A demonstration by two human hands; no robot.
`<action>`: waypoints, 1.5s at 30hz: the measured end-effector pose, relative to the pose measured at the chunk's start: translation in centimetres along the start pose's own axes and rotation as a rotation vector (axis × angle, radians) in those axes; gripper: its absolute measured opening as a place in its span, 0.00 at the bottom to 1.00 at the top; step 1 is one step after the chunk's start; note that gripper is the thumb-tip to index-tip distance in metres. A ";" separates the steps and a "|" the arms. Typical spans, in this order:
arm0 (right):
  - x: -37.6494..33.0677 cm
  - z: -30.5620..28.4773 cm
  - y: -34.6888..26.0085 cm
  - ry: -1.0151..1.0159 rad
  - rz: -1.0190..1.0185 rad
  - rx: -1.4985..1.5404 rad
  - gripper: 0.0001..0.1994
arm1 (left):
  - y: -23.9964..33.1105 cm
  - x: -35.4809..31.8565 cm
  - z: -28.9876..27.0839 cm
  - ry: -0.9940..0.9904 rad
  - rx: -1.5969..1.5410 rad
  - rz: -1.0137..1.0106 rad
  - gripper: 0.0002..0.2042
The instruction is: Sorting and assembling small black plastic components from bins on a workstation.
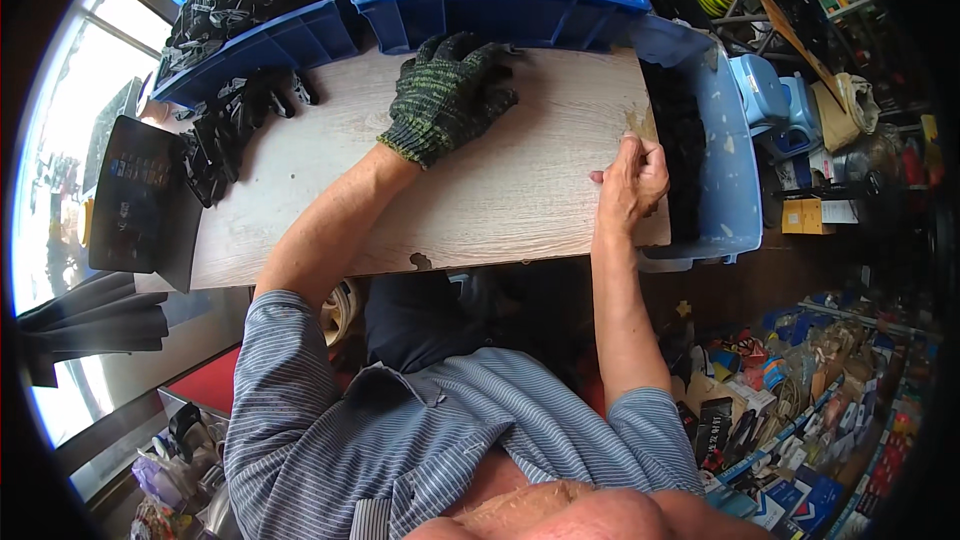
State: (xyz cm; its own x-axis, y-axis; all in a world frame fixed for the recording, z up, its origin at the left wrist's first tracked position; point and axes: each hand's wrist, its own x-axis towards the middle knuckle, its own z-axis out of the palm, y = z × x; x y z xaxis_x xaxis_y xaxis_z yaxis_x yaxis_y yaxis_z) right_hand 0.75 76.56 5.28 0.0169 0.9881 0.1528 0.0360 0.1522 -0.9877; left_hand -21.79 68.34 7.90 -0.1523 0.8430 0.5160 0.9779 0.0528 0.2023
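Observation:
My left hand point(448, 98) wears a dark green and black knitted glove. It is over the far middle of the pale wood-look tabletop point(500, 190), just in front of a blue bin point(500, 22) heaped with small black parts. Its thumb stands apart from the other fingers, and a small dark bit shows by one fingertip, too unclear to name. My right hand point(632, 180) is bare and closed, with fingers curled together near the table's right edge. Whatever it may hold is hidden.
Another blue bin point(270, 45) of black parts stands far left, with loose black parts point(215, 140) before it. A dark panel point(130, 195) leans at the left edge. A light-blue tub point(730, 160) of black pieces adjoins the right side. Cluttered goods point(790, 390) lie lower right.

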 end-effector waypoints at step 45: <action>-0.2 0.3 -0.6 0.000 -0.015 -0.033 0.12 | -4.6 -2.1 -4.4 0.107 -1.114 -0.564 0.15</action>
State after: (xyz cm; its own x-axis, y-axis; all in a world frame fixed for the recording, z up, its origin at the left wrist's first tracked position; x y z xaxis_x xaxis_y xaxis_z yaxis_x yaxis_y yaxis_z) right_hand 0.41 76.32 5.84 0.0163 0.9857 0.1679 0.0692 0.1664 -0.9836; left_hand -26.58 63.92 9.56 -0.5718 0.7996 0.1835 0.1289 -0.1333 0.9827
